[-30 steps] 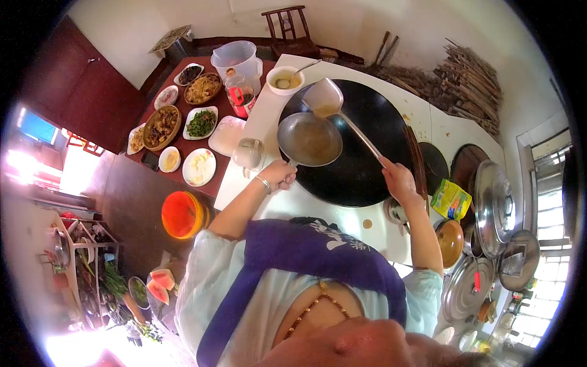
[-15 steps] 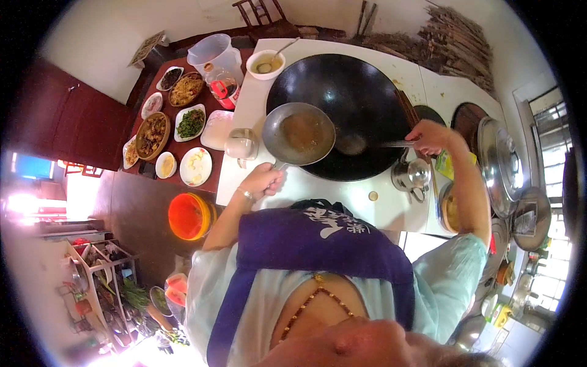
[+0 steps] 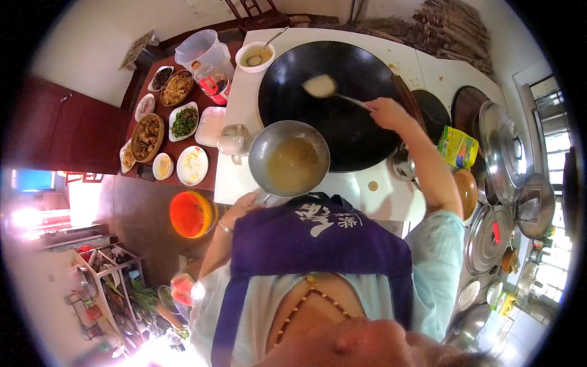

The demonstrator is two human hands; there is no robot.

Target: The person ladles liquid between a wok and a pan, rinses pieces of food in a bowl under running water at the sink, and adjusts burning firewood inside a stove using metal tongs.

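Note:
A metal ladle pan (image 3: 288, 159) with brownish liquid in it is held level near my apron, its handle in my closed left hand (image 3: 243, 207). My right hand (image 3: 389, 115) is wrapped round the handle of a metal spatula (image 3: 321, 86), whose blade is over the large black wok (image 3: 361, 144). The wok sits in the white counter. A white bowl (image 3: 255, 57) with yellowish liquid and a spoon stands at the wok's upper left. A glass jar (image 3: 233, 140) is beside the pan.
On the red table (image 3: 203, 165) at left are several dishes, a red-labelled bottle (image 3: 213, 86) and a plastic jug (image 3: 202, 51). An orange bucket (image 3: 189, 214) is below. At right are a yellow-green packet (image 3: 457, 147), a metal cup (image 3: 402, 165) and large lids (image 3: 502, 151).
The pan in my left hand has come down toward my apron. The spatula has swung up over the wok, and my right hand has moved left and up.

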